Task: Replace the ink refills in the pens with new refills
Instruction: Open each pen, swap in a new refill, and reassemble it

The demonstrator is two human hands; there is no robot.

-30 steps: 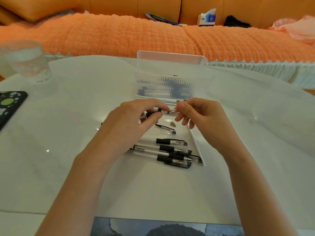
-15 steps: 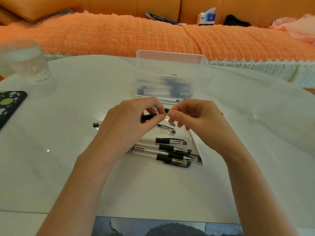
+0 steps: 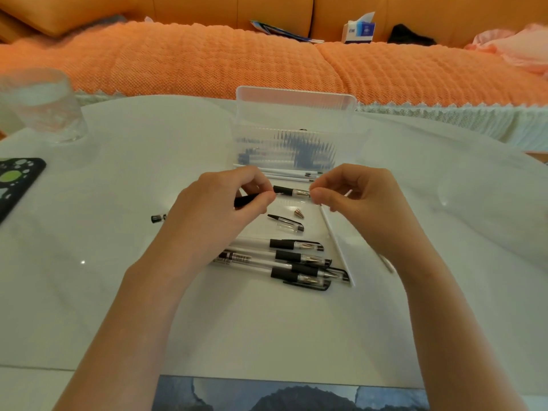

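Observation:
My left hand (image 3: 219,209) grips an uncapped pen (image 3: 246,200) by its black grip; the pen's black end cap pokes out left of the hand. Between my hands a second black grip with a metal tip (image 3: 292,191) shows, and I cannot tell whether it is held. My right hand (image 3: 361,200) pinches beside that tip, and a thin white refill (image 3: 347,193) sticks out past its fingers. A loose metal tip cone (image 3: 299,213) and a clear cap (image 3: 287,224) lie on the flat lid (image 3: 338,247) below my hands.
Several capped pens (image 3: 296,262) lie on the lid near me. A clear box (image 3: 296,137) holding refills stands behind my hands. A water glass (image 3: 38,105) and a phone (image 3: 14,185) sit at the left. An orange sofa runs behind the white table (image 3: 118,292).
My hands have drawn slightly apart, and the black grip with the metal tip now shows between them. The white refill end now pokes out of my right hand.

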